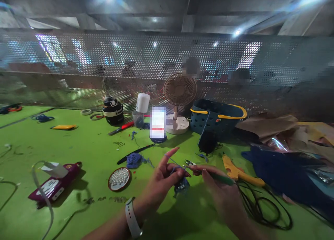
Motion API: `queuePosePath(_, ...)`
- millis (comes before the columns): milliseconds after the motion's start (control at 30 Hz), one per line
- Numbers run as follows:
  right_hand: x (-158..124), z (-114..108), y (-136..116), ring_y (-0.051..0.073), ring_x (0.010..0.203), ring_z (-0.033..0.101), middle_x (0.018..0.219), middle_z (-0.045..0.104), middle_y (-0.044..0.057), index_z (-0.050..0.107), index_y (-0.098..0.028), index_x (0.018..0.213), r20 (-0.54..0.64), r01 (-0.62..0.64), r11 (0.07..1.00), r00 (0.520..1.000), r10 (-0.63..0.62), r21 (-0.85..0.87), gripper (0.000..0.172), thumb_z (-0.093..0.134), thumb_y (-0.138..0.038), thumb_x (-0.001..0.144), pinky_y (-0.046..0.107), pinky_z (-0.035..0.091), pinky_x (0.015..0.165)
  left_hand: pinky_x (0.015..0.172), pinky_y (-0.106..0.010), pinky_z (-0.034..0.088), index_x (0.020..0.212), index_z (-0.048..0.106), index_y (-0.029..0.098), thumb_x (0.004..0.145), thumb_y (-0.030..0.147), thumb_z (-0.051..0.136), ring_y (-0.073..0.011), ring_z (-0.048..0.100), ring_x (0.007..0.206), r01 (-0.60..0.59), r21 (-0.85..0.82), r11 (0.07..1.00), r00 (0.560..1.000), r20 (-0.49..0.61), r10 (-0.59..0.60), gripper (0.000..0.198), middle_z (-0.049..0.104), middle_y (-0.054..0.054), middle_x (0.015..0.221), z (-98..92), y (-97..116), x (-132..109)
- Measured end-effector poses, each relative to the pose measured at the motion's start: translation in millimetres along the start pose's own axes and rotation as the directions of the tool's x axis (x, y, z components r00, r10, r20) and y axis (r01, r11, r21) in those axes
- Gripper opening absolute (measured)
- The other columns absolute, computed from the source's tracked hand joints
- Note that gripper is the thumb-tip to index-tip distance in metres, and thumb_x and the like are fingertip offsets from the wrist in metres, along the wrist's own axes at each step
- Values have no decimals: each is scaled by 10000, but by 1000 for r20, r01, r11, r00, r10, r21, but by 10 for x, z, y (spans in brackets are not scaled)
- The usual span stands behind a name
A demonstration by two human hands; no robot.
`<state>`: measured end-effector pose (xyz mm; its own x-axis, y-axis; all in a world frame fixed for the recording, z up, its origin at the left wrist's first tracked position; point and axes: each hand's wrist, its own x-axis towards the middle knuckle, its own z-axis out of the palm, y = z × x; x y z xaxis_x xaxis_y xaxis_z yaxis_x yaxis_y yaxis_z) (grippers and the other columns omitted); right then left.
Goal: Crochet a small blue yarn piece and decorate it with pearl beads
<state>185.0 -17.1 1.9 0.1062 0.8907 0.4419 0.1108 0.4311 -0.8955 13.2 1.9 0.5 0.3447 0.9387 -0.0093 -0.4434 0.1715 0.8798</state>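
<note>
Blue-grey crochet work with shiny beads hangs from the pinched thumb and fingers of my left hand. My left index finger points up, and a strand of blue yarn runs over it to the work. In my right hand is a crochet hook with a green handle. Its tip meets the yarn close to my left fingertips; the exact stitch is too small to make out. Left of my hands lie a round dish of white pearl beads and a crumpled blue crochet piece.
Behind my hands stand a lit phone, a fan and a dark basket with yellow handles. A yellow glue gun and black cable lie right, beside dark blue cloth. A purple power strip sits left.
</note>
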Motion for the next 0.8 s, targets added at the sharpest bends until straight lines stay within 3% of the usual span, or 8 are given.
queuePosePath(133, 25, -90, 24, 201, 779, 737, 856, 772, 21, 758, -286, 889, 9, 120, 989, 993, -119, -84, 120, 641, -289, 863, 279, 619, 679, 725, -245, 421, 1407, 392, 215, 806, 248, 724, -134, 620, 805, -10, -5, 1000, 1000, 12, 10, 687, 620, 6, 771, -11, -7, 9)
queuePosePath(267, 16, -223, 113, 232, 977, 690, 988, 763, 29, 731, -288, 996, 105, 292, 918, 956, -273, -268, 189, 603, -204, 886, 381, 559, 884, 676, -235, 402, 1423, 358, 212, 817, 254, 713, -122, 598, 759, 5, 8, 1000, 1000, 14, -5, 703, 618, 3, 769, -3, 2, 7)
queuePosePath(400, -11, -254, 176, 226, 980, 681, 1013, 752, 18, 692, -295, 1045, 214, 409, 886, 906, -365, -219, 240, 562, -154, 900, 431, 508, 940, 655, -230, 390, 1419, 367, 209, 803, 265, 728, -111, 573, 724, 4, 6, 1000, 1000, 1, -4, 717, 599, 14, 746, 6, 10, 11)
queuePosePath(800, 8, -179, 123, 212, 903, 705, 998, 761, 3, 678, -323, 1088, 245, 448, 876, 882, -402, -177, 301, 565, -121, 895, 444, 502, 941, 617, -229, 370, 1417, 375, 220, 770, 302, 753, -125, 538, 716, -17, 47, 999, 1000, -11, 18, 754, 577, 9, 747, 12, -6, 8)
